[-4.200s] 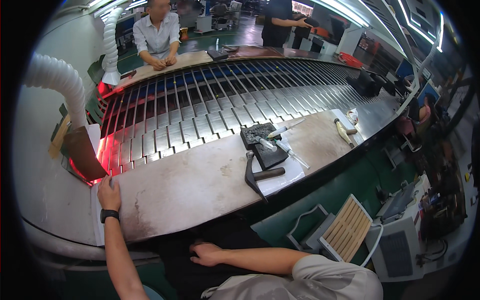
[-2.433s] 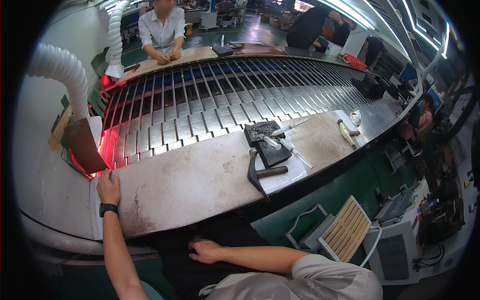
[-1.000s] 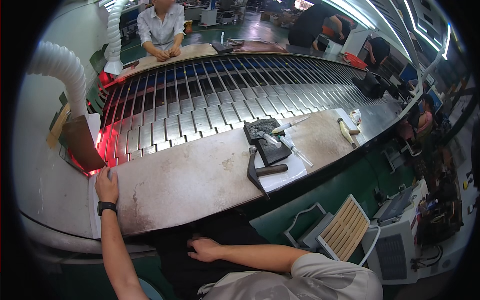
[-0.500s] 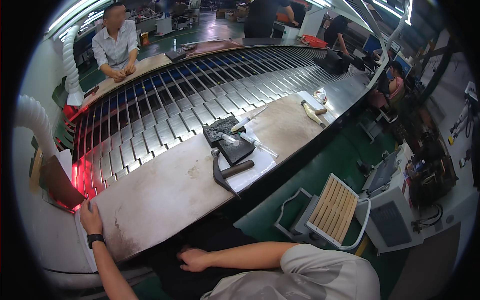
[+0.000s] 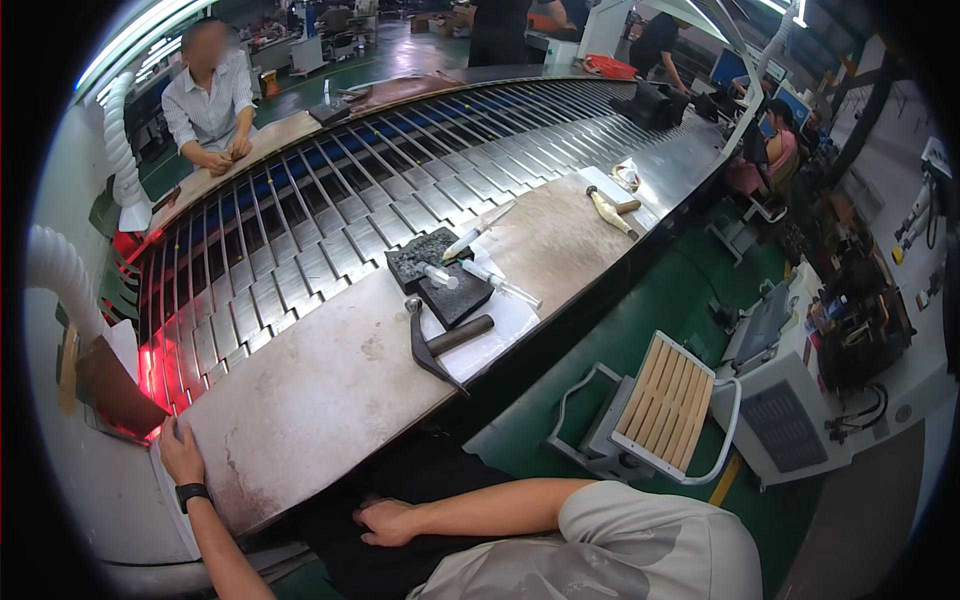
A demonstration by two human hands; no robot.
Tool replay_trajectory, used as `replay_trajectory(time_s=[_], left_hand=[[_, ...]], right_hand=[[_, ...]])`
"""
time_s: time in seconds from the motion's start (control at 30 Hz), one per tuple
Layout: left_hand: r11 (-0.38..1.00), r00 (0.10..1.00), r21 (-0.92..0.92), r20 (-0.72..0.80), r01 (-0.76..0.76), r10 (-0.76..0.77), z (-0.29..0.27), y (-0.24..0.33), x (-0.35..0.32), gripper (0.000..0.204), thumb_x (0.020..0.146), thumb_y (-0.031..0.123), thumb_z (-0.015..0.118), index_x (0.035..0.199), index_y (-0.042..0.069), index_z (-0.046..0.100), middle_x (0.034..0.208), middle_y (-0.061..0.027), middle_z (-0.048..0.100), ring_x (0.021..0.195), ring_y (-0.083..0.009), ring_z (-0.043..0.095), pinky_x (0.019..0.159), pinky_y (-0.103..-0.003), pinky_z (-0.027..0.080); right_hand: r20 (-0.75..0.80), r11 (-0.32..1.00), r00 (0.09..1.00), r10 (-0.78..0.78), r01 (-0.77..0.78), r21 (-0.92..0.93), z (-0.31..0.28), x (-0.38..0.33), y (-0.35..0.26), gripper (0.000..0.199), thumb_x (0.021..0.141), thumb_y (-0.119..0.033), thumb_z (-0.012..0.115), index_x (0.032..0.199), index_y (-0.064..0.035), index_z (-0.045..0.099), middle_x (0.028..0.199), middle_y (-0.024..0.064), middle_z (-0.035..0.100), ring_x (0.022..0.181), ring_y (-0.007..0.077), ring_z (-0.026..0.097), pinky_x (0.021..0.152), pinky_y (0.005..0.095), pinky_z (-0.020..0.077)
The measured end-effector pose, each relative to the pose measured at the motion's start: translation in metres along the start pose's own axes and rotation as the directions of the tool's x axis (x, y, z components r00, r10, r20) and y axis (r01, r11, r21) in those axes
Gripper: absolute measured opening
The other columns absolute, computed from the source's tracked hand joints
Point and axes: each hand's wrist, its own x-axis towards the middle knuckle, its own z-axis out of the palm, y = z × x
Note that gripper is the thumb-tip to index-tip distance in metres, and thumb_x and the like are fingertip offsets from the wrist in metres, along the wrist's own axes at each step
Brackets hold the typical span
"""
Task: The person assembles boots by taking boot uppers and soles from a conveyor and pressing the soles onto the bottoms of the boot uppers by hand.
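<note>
My left hand (image 5: 180,452) lies flat on the near left corner of the worn metal bench (image 5: 330,385), fingers spread, a dark watch on its wrist. It holds nothing. My right hand (image 5: 385,521) rests on my dark lap below the bench edge, fingers loosely curled and empty. A hammer (image 5: 438,343) with a dark handle lies on a white sheet (image 5: 490,330) further along the bench. Beside it sit two black pads (image 5: 440,275) with clear syringe-like tubes (image 5: 497,283) on them.
A slatted conveyor (image 5: 340,215) curves behind the bench, with a red glow (image 5: 160,365) at its left end. A person in a striped shirt (image 5: 208,100) works across it. Other people sit at far right. A wooden-slat stool (image 5: 660,405) stands on the green floor. White hoses (image 5: 60,275) hang at left.
The view has swung, so the bench and tools now sit further left and lower. My hands stay where they were, the left on the bench corner and the right on my lap.
</note>
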Motion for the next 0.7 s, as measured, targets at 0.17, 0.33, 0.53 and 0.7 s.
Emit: replay_trajectory(time_s=[0.17, 0.33, 0.53, 0.7], left_hand=[[1.0, 1.0, -0.008, 0.005, 0.005, -0.005, -0.002, -0.002, 0.0, 0.043, 0.102, 0.027, 0.062, 0.133, -0.003, 0.065, 0.138, -0.0206, 0.065, 0.131, -0.0357, 0.059, 0.114, -0.044, 0.043], [1.0, 1.0, -0.008, -0.014, 0.001, -0.002, -0.001, -0.007, 0.0, 0.042, 0.102, 0.026, 0.062, 0.132, -0.002, 0.066, 0.138, -0.0208, 0.065, 0.131, -0.0359, 0.059, 0.114, -0.044, 0.043], [1.0, 0.999, -0.01, -0.043, -0.017, 0.017, 0.0, -0.01, -0.001, 0.041, 0.101, 0.028, 0.062, 0.129, -0.002, 0.067, 0.134, -0.021, 0.067, 0.128, -0.0362, 0.061, 0.112, -0.044, 0.045], [1.0, 1.0, -0.003, -0.015, -0.002, 0.002, 0.001, -0.011, -0.001, 0.041, 0.101, 0.026, 0.062, 0.13, -0.002, 0.067, 0.138, -0.0209, 0.066, 0.131, -0.036, 0.059, 0.114, -0.044, 0.043]], right_hand=[[0.001, 1.0, 1.0, -0.005, 0.005, 0.004, 0.0, 0.001, -0.002, 0.039, 0.092, -0.029, 0.069, 0.111, 0.0043, 0.065, 0.116, 0.0281, 0.066, 0.117, 0.0446, 0.062, 0.1, 0.0514, 0.052], [-0.001, 1.0, 1.0, -0.007, 0.007, -0.004, 0.004, 0.005, -0.002, 0.038, 0.092, -0.029, 0.069, 0.109, 0.0043, 0.065, 0.114, 0.0279, 0.066, 0.116, 0.0447, 0.063, 0.099, 0.0518, 0.0523], [0.011, 1.0, 1.0, -0.006, 0.006, 0.002, 0.006, 0.006, -0.003, 0.038, 0.092, -0.029, 0.068, 0.11, 0.0045, 0.064, 0.114, 0.0279, 0.066, 0.115, 0.0445, 0.063, 0.099, 0.0521, 0.0524], [0.01, 1.0, 1.0, -0.002, 0.002, -0.013, 0.005, 0.005, -0.002, 0.038, 0.093, -0.029, 0.068, 0.11, 0.0046, 0.064, 0.116, 0.0283, 0.065, 0.115, 0.0451, 0.063, 0.099, 0.0521, 0.0524]])
